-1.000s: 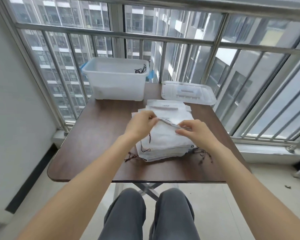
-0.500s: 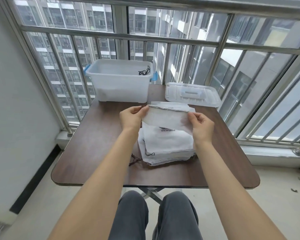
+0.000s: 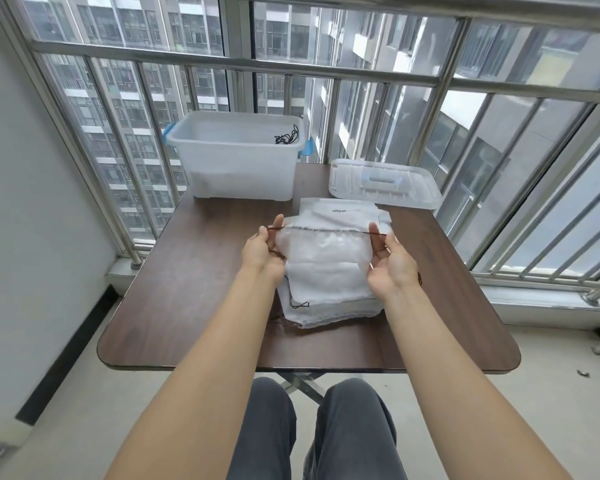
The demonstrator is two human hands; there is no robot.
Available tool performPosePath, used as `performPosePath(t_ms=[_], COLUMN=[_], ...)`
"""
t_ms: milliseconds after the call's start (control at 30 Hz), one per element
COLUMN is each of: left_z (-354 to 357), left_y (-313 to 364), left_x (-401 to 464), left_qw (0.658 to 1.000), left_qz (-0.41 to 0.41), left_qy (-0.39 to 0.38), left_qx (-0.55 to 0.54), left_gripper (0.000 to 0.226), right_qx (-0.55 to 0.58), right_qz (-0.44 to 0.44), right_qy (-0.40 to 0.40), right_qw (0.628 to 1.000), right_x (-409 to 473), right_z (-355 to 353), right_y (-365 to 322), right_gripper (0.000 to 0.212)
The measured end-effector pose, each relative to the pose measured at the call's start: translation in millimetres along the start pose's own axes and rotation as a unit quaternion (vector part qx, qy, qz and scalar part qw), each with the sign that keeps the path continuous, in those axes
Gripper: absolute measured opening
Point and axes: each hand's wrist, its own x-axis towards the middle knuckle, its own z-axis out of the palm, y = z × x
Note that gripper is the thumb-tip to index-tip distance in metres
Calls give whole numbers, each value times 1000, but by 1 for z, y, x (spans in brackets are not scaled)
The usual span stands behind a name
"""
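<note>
White translucent fabric drawstring pouch (image 3: 323, 249) is held up between both hands, above the stack of flat white pouches (image 3: 329, 299). Left hand (image 3: 262, 252) pinches the left end of its thin dark cord (image 3: 326, 229), pulled taut along the top edge; right hand (image 3: 390, 263) pinches the right end. Dark brown wooden table (image 3: 187, 289) is bare left of the stack. Clear plastic storage box (image 3: 236, 161) sits rear left and clear flat lid (image 3: 383, 183) rear right.

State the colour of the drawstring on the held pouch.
Dark, nearly black cord on the white fabric pouch; head view.
</note>
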Motion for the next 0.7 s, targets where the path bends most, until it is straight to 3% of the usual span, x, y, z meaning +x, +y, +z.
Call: performPosePath(t_ms=[67,167,300,467,600,700], left_z=[-7,-13,-20,-31,-29,-24], left_y=[0,3,-6,-12,-12,-12], left_x=[2,1,2,6,4,2], left_qw=[999,999,992,984,987,989], left_qz=[-23,18,116,147,144,136], left_qy=[1,14,-1,-33,-37,-37], left_qx=[-30,-45,57,92,65,46], left_gripper=[35,24,22,24,24,23], right_qx=[10,-38,-245,-566,-759,-806], right_qz=[-6,-62,-172,-256,-247,-254], right_qy=[20,17,-27,-139,-151,-142], right_qw=[1000,997,954,771,583,516], right_x=[3,7,7,-1,-1,0], right_z=[-4,-10,-14,-18,-18,-18], right_y=[3,5,14,15,6,0], right_gripper=[20,27,27,9,26,41])
